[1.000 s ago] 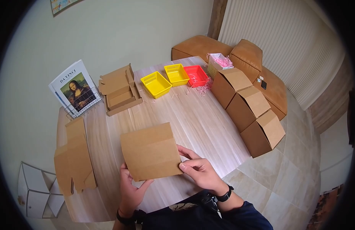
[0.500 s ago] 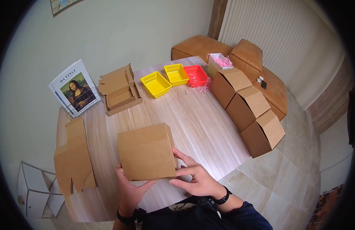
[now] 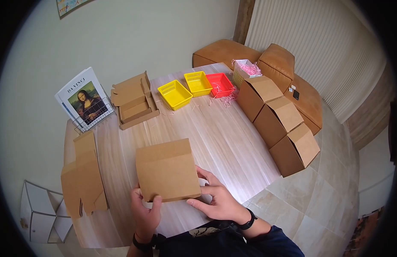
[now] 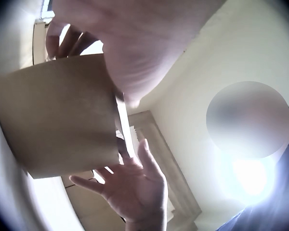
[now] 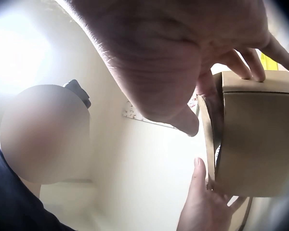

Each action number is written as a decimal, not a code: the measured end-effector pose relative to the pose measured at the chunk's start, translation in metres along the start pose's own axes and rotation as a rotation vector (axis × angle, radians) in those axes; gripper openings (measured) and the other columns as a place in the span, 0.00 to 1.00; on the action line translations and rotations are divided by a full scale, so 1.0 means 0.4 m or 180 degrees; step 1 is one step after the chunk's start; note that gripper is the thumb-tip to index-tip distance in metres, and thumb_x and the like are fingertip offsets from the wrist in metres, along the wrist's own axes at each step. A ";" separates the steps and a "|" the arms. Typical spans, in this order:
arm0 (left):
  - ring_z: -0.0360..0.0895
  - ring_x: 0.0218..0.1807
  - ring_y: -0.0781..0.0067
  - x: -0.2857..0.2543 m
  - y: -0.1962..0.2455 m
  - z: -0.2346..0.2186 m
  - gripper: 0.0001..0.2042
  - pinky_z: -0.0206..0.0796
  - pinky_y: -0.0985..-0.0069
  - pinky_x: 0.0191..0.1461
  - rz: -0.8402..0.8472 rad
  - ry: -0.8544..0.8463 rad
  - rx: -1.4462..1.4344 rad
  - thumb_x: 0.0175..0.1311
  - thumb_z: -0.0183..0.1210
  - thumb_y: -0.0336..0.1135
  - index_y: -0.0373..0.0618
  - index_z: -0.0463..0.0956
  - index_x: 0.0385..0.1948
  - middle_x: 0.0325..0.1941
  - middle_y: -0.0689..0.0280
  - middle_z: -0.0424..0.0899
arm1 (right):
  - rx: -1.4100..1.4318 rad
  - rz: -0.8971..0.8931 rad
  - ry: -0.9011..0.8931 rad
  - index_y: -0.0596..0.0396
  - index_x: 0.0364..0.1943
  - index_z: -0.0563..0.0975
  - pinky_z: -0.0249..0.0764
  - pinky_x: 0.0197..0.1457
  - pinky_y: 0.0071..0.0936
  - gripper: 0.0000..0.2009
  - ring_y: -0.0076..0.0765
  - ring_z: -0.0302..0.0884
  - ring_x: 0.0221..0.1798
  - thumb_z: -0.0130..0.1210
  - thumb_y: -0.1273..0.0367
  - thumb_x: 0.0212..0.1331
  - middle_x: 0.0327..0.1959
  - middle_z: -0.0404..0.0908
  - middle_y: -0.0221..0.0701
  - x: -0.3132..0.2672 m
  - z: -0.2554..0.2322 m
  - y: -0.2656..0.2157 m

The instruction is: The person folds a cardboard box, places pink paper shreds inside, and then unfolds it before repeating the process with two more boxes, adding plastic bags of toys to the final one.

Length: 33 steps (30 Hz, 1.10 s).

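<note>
A small brown cardboard box [image 3: 167,171] is held over the near part of the table. My left hand [image 3: 146,210] grips its near left corner, the thumb over the front edge and the fingers beneath. At the right side is my right hand [image 3: 220,201], its thumb apart from the box. In the right wrist view, one finger reaches into the gap beside a narrow flap [image 5: 208,139], while other fingers lie on the box's outer side [image 5: 274,82]. In the left wrist view, the right hand [image 4: 135,187] spreads beside the box's plain panel [image 4: 58,115].
A flattened cardboard piece [image 3: 83,180] lies left on the table [image 3: 224,145]. Farther back stand a wire rack [image 3: 95,118] with a Da Vinci book [image 3: 85,100], an opened carton [image 3: 136,107], yellow baskets [image 3: 175,95] and a red one [image 3: 220,83]. Brown boxes [image 3: 286,147] line the right edge.
The box tilted to show its right side, then turned back. My left thumb has come onto its near edge. My right thumb has left the corner, and the right fingers have shifted along the side.
</note>
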<state>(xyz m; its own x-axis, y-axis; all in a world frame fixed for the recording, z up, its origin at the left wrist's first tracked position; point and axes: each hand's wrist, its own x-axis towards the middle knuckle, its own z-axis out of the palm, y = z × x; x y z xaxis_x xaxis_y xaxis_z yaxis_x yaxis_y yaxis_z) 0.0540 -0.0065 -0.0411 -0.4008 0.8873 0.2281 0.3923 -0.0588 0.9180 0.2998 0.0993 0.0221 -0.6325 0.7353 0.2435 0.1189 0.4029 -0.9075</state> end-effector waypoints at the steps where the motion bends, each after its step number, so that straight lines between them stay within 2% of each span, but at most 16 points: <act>1: 0.74 0.64 0.64 0.001 -0.003 0.002 0.36 0.65 0.65 0.69 -0.0050 0.0054 -0.0033 0.45 0.83 0.27 0.42 0.65 0.51 0.66 0.53 0.72 | 0.0028 0.0038 -0.0037 0.51 0.56 0.87 0.63 0.79 0.48 0.17 0.58 0.66 0.78 0.71 0.70 0.62 0.82 0.58 0.51 -0.001 0.001 0.006; 5: 0.75 0.65 0.62 0.014 0.061 0.011 0.36 0.65 0.64 0.69 0.0079 0.0046 0.0260 0.45 0.84 0.27 0.42 0.65 0.51 0.66 0.52 0.73 | 0.0106 0.0068 -0.0002 0.51 0.58 0.87 0.65 0.79 0.49 0.19 0.58 0.66 0.78 0.71 0.71 0.61 0.82 0.58 0.52 -0.006 0.011 0.020; 8: 0.75 0.66 0.60 0.020 0.060 0.013 0.37 0.65 0.64 0.69 0.0170 0.0041 0.0405 0.44 0.85 0.28 0.42 0.65 0.52 0.67 0.50 0.73 | 0.0159 0.0079 -0.0011 0.51 0.58 0.86 0.65 0.79 0.49 0.19 0.58 0.66 0.78 0.71 0.71 0.61 0.82 0.58 0.52 -0.006 0.009 0.020; 14: 0.76 0.65 0.60 0.016 0.065 0.022 0.37 0.66 0.64 0.68 -0.0042 0.0141 0.0357 0.43 0.86 0.29 0.41 0.66 0.51 0.66 0.50 0.76 | 0.0033 0.0000 0.0044 0.51 0.57 0.87 0.65 0.79 0.48 0.18 0.57 0.67 0.78 0.71 0.71 0.61 0.81 0.59 0.52 -0.006 0.014 0.030; 17: 0.75 0.54 0.72 0.016 0.085 0.028 0.35 0.66 0.70 0.63 -0.0032 0.0228 0.0268 0.45 0.85 0.29 0.43 0.68 0.51 0.53 0.64 0.78 | -0.0074 0.0042 0.0074 0.52 0.56 0.87 0.65 0.78 0.47 0.18 0.57 0.67 0.78 0.71 0.71 0.61 0.81 0.60 0.52 -0.006 0.016 0.024; 20: 0.76 0.66 0.56 0.025 0.062 0.015 0.35 0.67 0.62 0.69 0.0056 0.0119 0.0155 0.42 0.86 0.31 0.41 0.69 0.50 0.67 0.50 0.76 | -0.0116 0.0106 0.0048 0.51 0.56 0.87 0.66 0.78 0.46 0.17 0.57 0.67 0.77 0.71 0.71 0.62 0.81 0.61 0.52 -0.007 0.017 0.031; 23: 0.76 0.68 0.51 0.064 0.093 -0.003 0.34 0.68 0.59 0.69 0.0750 0.0326 0.0857 0.39 0.87 0.32 0.42 0.72 0.47 0.68 0.48 0.75 | -0.0137 -0.0051 0.0109 0.49 0.54 0.88 0.69 0.75 0.47 0.15 0.63 0.69 0.75 0.69 0.68 0.64 0.78 0.62 0.60 0.001 0.015 0.019; 26: 0.75 0.67 0.46 0.090 0.129 -0.020 0.33 0.68 0.55 0.69 0.0852 0.0332 0.1000 0.36 0.88 0.35 0.42 0.74 0.44 0.68 0.48 0.75 | -0.0368 -0.0160 0.0143 0.49 0.53 0.88 0.70 0.74 0.47 0.14 0.62 0.71 0.73 0.68 0.69 0.65 0.79 0.63 0.57 -0.002 0.025 0.030; 29: 0.76 0.65 0.46 0.098 0.148 -0.027 0.35 0.68 0.54 0.67 0.0885 0.0156 0.1211 0.35 0.88 0.39 0.42 0.74 0.45 0.66 0.48 0.76 | -0.0643 -0.0146 0.0149 0.49 0.54 0.88 0.72 0.72 0.47 0.14 0.61 0.74 0.69 0.67 0.69 0.65 0.80 0.62 0.55 -0.009 0.021 0.037; 33: 0.77 0.61 0.46 0.108 0.159 -0.025 0.24 0.69 0.56 0.65 0.0926 0.0205 0.1151 0.41 0.82 0.33 0.41 0.76 0.37 0.61 0.49 0.80 | -0.0688 -0.0073 0.0169 0.50 0.50 0.89 0.73 0.70 0.47 0.11 0.61 0.75 0.67 0.67 0.69 0.65 0.73 0.70 0.54 -0.005 0.015 0.017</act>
<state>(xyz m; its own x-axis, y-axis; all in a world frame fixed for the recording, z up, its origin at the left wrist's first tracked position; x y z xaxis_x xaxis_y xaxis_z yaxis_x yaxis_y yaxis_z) 0.0534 0.0236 0.0302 -0.2777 0.8266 0.4895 0.7547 -0.1275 0.6435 0.2974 0.0974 0.0134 -0.5964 0.7500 0.2860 0.2698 0.5229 -0.8085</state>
